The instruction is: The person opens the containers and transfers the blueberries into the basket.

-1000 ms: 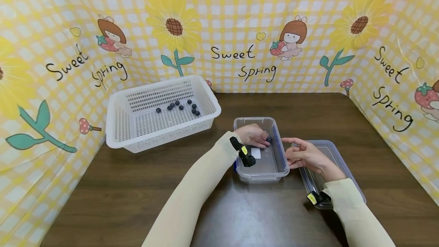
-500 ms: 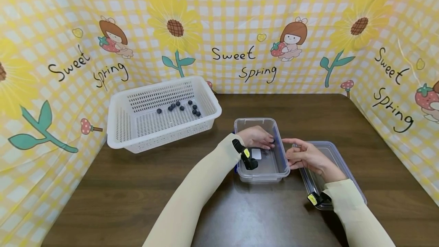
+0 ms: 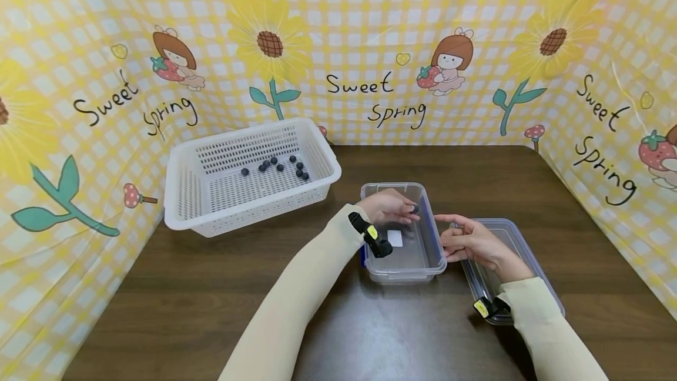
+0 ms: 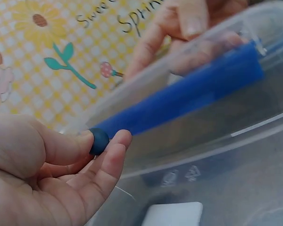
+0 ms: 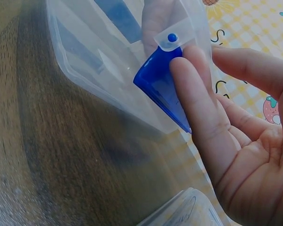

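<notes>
My left hand (image 3: pixel 388 206) is over the inside of a clear plastic food container (image 3: pixel 406 276) in the head view. Between thumb and fingertips it pinches one dark blueberry (image 4: pixel 99 141), raised off the container's floor. On the container's right side, my right hand (image 3: pixel 478 244) rests its relaxed fingers by the wall. The right wrist view has its thumb and another finger touching at a blue latch (image 5: pixel 161 84), which hangs unfastened. A white label (image 3: pixel 394 238) shows on the container's floor.
A white perforated basket (image 3: pixel 259 214) stands at the back left with several blueberries (image 3: pixel 266 163) in it. Beneath my right wrist lies a clear lid (image 3: pixel 510 233) on the brown wooden table (image 3: pixel 238 287). A yellow checked cloth (image 3: pixel 359 34) surrounds the table.
My left hand first moved right inside the container, then lifted back slightly left with the blueberry now visible at its fingertips. The right hand has stayed in place.
</notes>
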`<state>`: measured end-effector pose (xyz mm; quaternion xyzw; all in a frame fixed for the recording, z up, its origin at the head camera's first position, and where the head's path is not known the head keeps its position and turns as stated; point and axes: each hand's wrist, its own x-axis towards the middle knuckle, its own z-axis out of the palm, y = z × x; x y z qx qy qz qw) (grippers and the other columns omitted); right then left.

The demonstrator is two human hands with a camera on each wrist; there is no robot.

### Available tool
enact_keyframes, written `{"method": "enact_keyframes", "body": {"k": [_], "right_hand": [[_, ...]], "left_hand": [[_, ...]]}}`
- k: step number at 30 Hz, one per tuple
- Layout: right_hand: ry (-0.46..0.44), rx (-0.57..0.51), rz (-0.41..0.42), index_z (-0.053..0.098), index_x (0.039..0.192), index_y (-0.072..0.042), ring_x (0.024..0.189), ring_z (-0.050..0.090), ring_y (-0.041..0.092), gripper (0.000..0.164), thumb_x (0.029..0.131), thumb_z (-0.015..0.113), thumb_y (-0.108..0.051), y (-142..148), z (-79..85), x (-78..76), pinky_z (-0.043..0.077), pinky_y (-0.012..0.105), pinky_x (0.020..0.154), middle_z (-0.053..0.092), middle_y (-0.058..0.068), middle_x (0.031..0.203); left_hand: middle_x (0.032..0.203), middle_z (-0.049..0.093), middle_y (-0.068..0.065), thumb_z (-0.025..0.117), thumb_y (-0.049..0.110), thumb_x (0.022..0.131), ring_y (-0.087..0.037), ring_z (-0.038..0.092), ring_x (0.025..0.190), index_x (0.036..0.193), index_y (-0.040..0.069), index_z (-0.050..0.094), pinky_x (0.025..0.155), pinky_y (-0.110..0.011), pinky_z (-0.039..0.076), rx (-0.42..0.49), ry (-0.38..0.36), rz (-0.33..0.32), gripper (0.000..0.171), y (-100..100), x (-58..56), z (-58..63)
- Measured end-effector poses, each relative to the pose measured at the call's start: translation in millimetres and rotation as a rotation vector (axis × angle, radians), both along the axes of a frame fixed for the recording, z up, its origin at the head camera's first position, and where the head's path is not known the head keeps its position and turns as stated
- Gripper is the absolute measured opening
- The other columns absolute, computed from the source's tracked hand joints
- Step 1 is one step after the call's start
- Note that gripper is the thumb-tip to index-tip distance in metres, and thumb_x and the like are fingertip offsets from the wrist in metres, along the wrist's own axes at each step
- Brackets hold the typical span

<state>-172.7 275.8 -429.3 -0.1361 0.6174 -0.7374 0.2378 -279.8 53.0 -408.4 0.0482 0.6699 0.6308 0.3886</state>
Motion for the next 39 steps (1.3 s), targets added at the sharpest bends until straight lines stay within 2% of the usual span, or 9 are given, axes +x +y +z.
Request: {"method": "enact_keyframes", "body": {"k": [5, 9, 12, 16, 20, 25, 29, 34, 39], "right_hand": [[-0.002, 0.010, -0.008, 0.048, 0.137, -0.010, 0.075, 0.070, 0.018, 0.047, 0.095, 0.056, 0.009, -0.5, 0.2, -0.4, 0.062, 0.034, 0.070, 0.069, 0.007, 0.091], [-0.005, 0.006, -0.011, 0.050, 0.136, -0.011, 0.075, 0.070, 0.018, 0.047, 0.095, 0.056, 0.010, -0.7, -0.5, -0.2, 0.062, 0.034, 0.070, 0.069, 0.007, 0.090], [-0.001, 0.003, -0.011, 0.050, 0.137, -0.011, 0.074, 0.070, 0.018, 0.048, 0.094, 0.055, 0.011, 0.1, -0.3, -0.1, 0.062, 0.033, 0.070, 0.069, 0.006, 0.090], [0.004, 0.007, -0.011, 0.049, 0.138, -0.010, 0.075, 0.070, 0.018, 0.048, 0.094, 0.056, 0.010, 0.8, -0.8, -0.4, 0.062, 0.034, 0.070, 0.069, 0.007, 0.091], [0.007, 0.011, -0.008, 0.052, 0.136, -0.014, 0.075, 0.069, 0.017, 0.047, 0.095, 0.056, 0.009, 1.1, -2.1, -0.8, 0.062, 0.034, 0.070, 0.068, 0.007, 0.092], [0.012, -0.001, 0.002, 0.055, 0.133, -0.017, 0.075, 0.069, 0.016, 0.046, 0.095, 0.055, 0.010, 1.7, -2.7, -0.4, 0.062, 0.034, 0.071, 0.068, 0.007, 0.092], [0.008, 0.005, 0.000, 0.054, 0.133, -0.016, 0.075, 0.069, 0.017, 0.046, 0.095, 0.055, 0.010, 1.3, -2.0, 0.1, 0.062, 0.034, 0.071, 0.068, 0.007, 0.092], [0.000, 0.017, -0.009, 0.052, 0.135, -0.014, 0.075, 0.069, 0.018, 0.047, 0.094, 0.056, 0.009, 1.2, -1.5, -0.1, 0.062, 0.034, 0.070, 0.068, 0.007, 0.091], [-0.002, 0.006, -0.003, 0.053, 0.134, -0.015, 0.075, 0.070, 0.018, 0.047, 0.095, 0.055, 0.010, 1.8, -2.6, -0.6, 0.062, 0.034, 0.070, 0.069, 0.007, 0.092]], "left_hand": [[0.120, 0.061, -0.026, 0.048, -0.007, 0.101, -0.032, 0.064, 0.112, 0.139, -0.014, 0.046, 0.067, -0.021, 0.055, 0.050, 0.022, 0.028, 0.038, -8.1, -5.4, 11.1], [0.128, 0.056, -0.027, 0.047, -0.008, 0.101, -0.038, 0.055, 0.125, 0.137, -0.014, 0.047, 0.084, -0.027, 0.058, 0.094, 0.036, 0.075, 0.036, -17.8, -8.9, 20.5], [0.136, 0.052, -0.031, 0.045, -0.007, 0.102, -0.040, 0.052, 0.128, 0.138, -0.014, 0.046, 0.102, -0.036, 0.050, 0.138, 0.037, 0.125, 0.037, -26.5, -13.7, 28.6], [0.139, 0.048, -0.034, 0.043, -0.007, 0.103, -0.040, 0.047, 0.131, 0.142, -0.013, 0.043, 0.109, -0.039, 0.043, 0.209, 0.050, 0.203, 0.039, -44.9, -20.6, 37.9], [0.138, 0.049, -0.033, 0.045, -0.008, 0.102, -0.037, 0.054, 0.127, 0.141, -0.011, 0.044, 0.100, -0.033, 0.051, 0.257, 0.074, 0.300, 0.040, -71.4, -25.0, 45.0], [0.142, 0.045, -0.032, 0.041, -0.007, 0.103, -0.021, 0.065, 0.098, 0.145, -0.012, 0.038, 0.083, -0.022, 0.057, 0.309, 0.109, 0.366, 0.042, -109.6, -32.2, 49.7], [0.146, 0.040, -0.029, 0.039, -0.006, 0.104, -0.014, 0.064, 0.091, 0.149, -0.010, 0.031, 0.089, -0.022, 0.055, 0.357, 0.110, 0.432, 0.045, -142.3, -37.5, 55.0], [0.152, 0.036, -0.026, 0.040, -0.005, 0.104, -0.020, 0.062, 0.104, 0.152, -0.005, 0.029, 0.101, -0.027, 0.048, 0.398, 0.085, 0.582, 0.049, -180.9, -45.0, 64.3], [0.154, 0.035, -0.021, 0.040, -0.004, 0.104, -0.023, 0.049, 0.132, 0.154, 0.000, 0.029, 0.102, -0.023, 0.047, 0.409, 0.034, 0.732, 0.052, -215.5, -53.4, 65.9]]}}
